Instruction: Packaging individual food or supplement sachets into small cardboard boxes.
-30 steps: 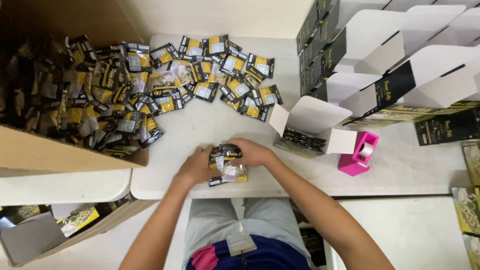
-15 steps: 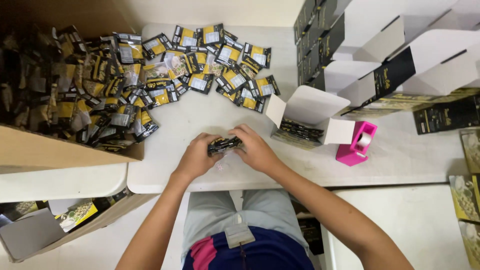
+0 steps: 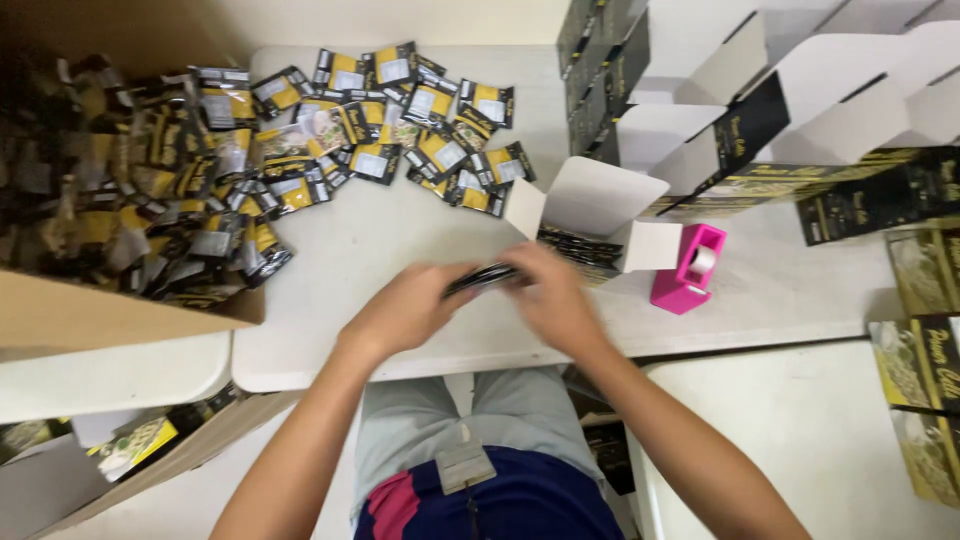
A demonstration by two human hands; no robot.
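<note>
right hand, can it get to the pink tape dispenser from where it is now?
Probably yes. The right hand shares a stack of dark sachets with the left hand, so it isn't free yet. The pink tape dispenser stands just to its right, with bare table between and only the open box nearby.

Motion blurs the left hand (image 3: pixel 405 312), the right hand (image 3: pixel 550 295) and the thin stack of dark sachets (image 3: pixel 482 279) pinched between them, so how many sachets there are cannot be told. The brown cardboard carton (image 3: pixel 110 318) heaped with black-and-yellow sachets is cut off by the left edge. The row of open white-and-black folding boxes (image 3: pixel 800 110) runs past the top and right edges.
</note>
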